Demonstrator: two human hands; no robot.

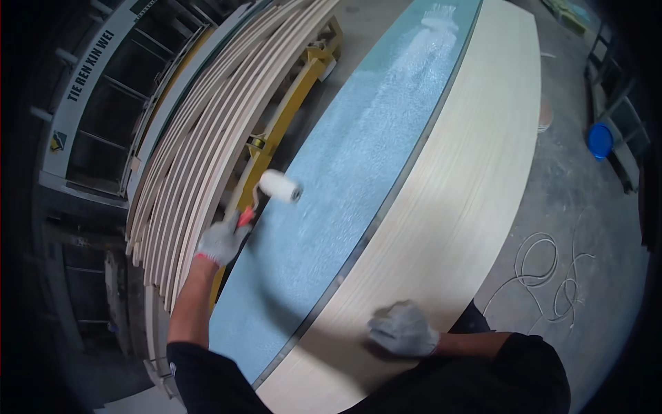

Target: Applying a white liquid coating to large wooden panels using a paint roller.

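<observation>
My left hand [221, 241], in a light grey knit glove, grips a paint roller [279, 186] by its red handle. The white roller sleeve hangs above the near left part of a long light-blue panel [331, 186], and I cannot tell if it touches. Wet-looking, textured coating covers much of the panel, with a thick white patch [438, 27] at its far end. My right hand [403, 330], gloved too, rests with curled fingers on a pale wood-grain board [448, 207] lying alongside the blue panel; nothing shows in it.
Left of the panel, long pale boards [207, 172] are stacked near a yellow metal frame [293, 100]. A white-and-black rack [76, 117] stands beyond them. On the floor at right lie a coiled cable [538, 259] and a blue round object [600, 142] beside dark metal frames.
</observation>
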